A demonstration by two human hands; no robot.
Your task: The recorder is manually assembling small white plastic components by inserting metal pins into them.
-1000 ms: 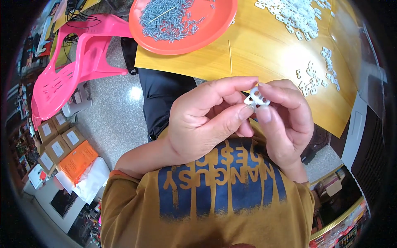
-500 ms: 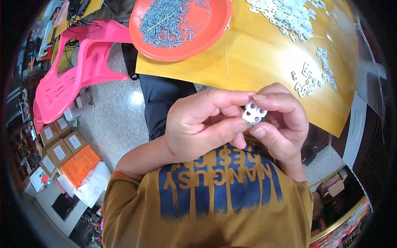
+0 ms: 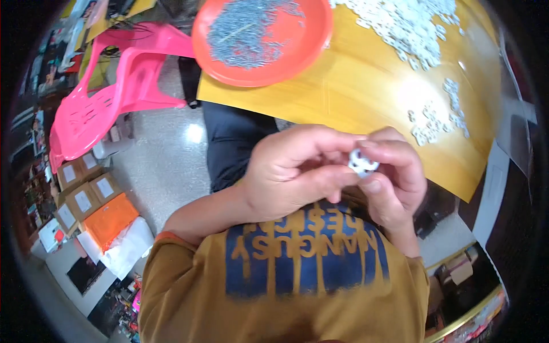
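Note:
A small white plastic piece with several holes is pinched between both my hands in front of my chest. My left hand grips its left side with thumb and forefinger. On the other side, my right hand has its thumb below and its fingers curled over the top. Fingertips cover part of the piece, and motion blurs it a little. Past my hands on the yellow table lie a small scattered group of white plastic pieces and a short row of them.
A red round tray holds a heap of small grey screws at the table's far left. A large pile of white pieces lies at the far right. Left stand a pink plastic chair, cardboard boxes and an orange package.
The whole view has shifted slightly, carrying table and chair a little to the right. Both hands keep hold of the white piece, which is turned slightly and shows less of its holed face.

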